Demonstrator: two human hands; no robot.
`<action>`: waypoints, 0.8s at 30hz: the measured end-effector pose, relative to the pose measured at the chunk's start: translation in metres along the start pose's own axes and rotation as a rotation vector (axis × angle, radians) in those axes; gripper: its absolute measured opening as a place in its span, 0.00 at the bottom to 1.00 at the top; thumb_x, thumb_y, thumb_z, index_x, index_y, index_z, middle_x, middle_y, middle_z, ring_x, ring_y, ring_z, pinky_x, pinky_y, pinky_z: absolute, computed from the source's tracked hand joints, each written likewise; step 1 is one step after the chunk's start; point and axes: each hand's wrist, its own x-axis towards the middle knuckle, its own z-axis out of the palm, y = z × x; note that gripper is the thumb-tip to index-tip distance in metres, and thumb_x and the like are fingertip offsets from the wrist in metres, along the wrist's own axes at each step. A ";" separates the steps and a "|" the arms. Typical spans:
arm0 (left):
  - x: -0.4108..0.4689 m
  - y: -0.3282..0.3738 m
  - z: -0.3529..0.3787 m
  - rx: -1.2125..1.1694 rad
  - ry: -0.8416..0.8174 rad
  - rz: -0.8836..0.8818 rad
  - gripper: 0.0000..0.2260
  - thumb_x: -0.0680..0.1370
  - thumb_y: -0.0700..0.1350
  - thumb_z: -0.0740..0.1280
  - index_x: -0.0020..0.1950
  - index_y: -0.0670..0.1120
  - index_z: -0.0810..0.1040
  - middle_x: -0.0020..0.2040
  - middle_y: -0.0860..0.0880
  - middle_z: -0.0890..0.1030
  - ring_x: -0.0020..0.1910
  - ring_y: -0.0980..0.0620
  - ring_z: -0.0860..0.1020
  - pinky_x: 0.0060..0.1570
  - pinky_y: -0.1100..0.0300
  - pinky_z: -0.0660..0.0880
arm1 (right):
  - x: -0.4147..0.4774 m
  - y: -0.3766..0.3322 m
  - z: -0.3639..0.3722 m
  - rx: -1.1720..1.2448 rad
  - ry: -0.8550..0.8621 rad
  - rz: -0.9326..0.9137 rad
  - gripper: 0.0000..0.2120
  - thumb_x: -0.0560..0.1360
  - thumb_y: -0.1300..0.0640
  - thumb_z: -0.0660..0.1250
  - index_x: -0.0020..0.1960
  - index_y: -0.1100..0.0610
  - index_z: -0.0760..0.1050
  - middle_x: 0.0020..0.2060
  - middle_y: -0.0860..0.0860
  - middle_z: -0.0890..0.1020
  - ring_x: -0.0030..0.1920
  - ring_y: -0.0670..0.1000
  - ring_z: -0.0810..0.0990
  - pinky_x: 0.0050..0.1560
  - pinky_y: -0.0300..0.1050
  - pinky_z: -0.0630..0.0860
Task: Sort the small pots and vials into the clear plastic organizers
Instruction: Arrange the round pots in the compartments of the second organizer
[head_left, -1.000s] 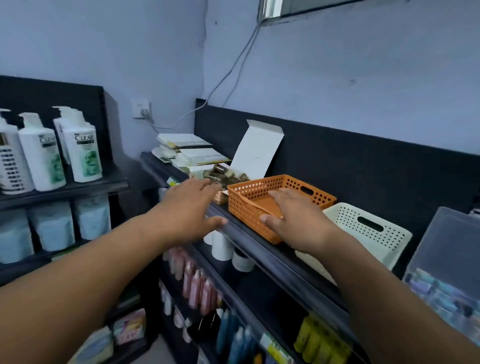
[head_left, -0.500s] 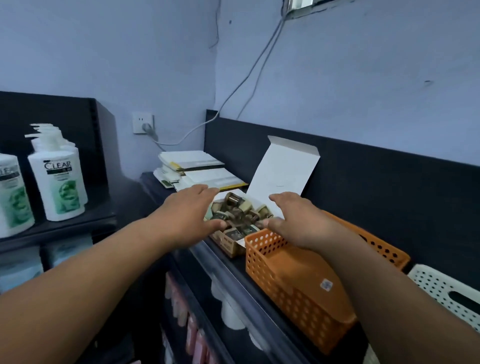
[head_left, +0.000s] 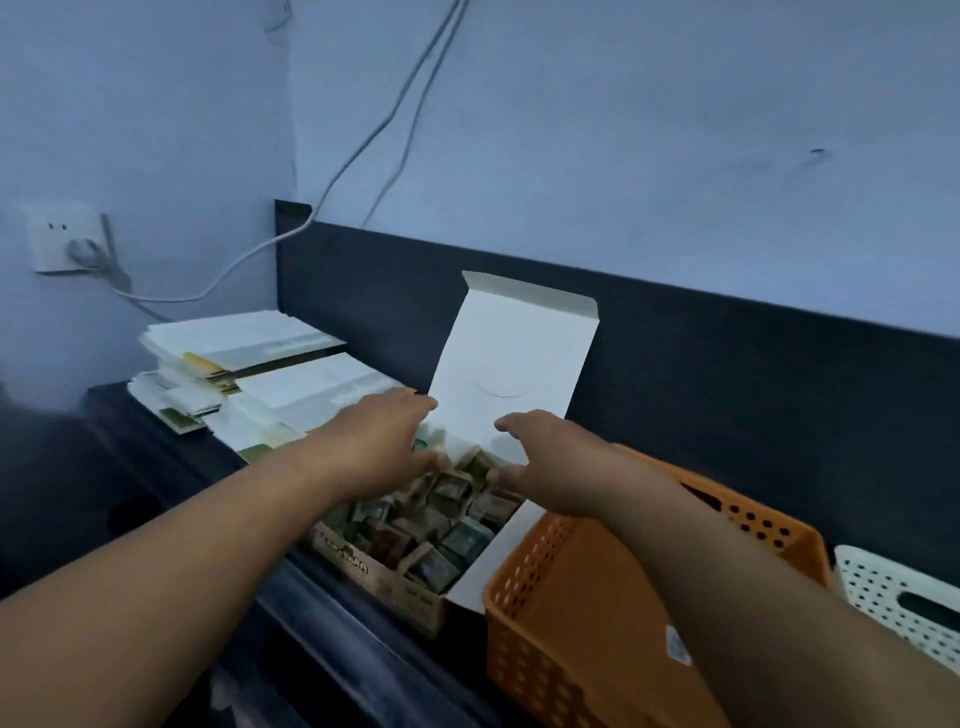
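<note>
An open cardboard box (head_left: 385, 581) with a raised white lid (head_left: 511, 358) sits on the black shelf, packed with several small brown and green pots (head_left: 447, 525). My left hand (head_left: 387, 441) reaches over the box's far left end, fingers relaxed above the pots. My right hand (head_left: 550, 462) hovers over the far right end, fingers spread and the thumb near a pot. Neither hand plainly grips anything. No clear plastic organizer shows.
An orange perforated basket (head_left: 566, 623) stands right against the box, under my right forearm. A white perforated basket (head_left: 893, 603) is at the far right. Stacked white packets (head_left: 260, 364) lie left of the box. A wall socket (head_left: 67, 244) with a plugged cable is behind.
The view has swung left and closer, away from the shampoo shelf. Both hands have moved from the orange basket and shelf edge to over the open box of pots.
</note>
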 end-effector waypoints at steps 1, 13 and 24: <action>0.011 -0.006 0.001 -0.003 -0.023 0.016 0.28 0.76 0.57 0.66 0.74 0.53 0.63 0.71 0.51 0.68 0.68 0.49 0.68 0.65 0.53 0.67 | 0.007 -0.001 0.001 -0.004 -0.009 0.023 0.30 0.79 0.47 0.63 0.77 0.50 0.56 0.75 0.50 0.62 0.72 0.53 0.65 0.67 0.49 0.68; 0.100 -0.058 0.030 -0.016 -0.303 0.258 0.23 0.79 0.51 0.63 0.73 0.52 0.64 0.71 0.49 0.69 0.66 0.49 0.70 0.63 0.53 0.71 | 0.083 -0.017 0.028 0.002 -0.047 0.263 0.26 0.79 0.52 0.64 0.75 0.50 0.62 0.72 0.51 0.67 0.69 0.54 0.68 0.67 0.48 0.69; 0.113 -0.086 0.047 -0.087 -0.366 0.345 0.21 0.78 0.47 0.65 0.71 0.51 0.69 0.68 0.50 0.71 0.64 0.49 0.72 0.60 0.56 0.72 | 0.108 -0.024 0.054 -0.074 -0.088 0.332 0.15 0.76 0.57 0.63 0.63 0.52 0.73 0.59 0.55 0.70 0.58 0.58 0.74 0.57 0.49 0.73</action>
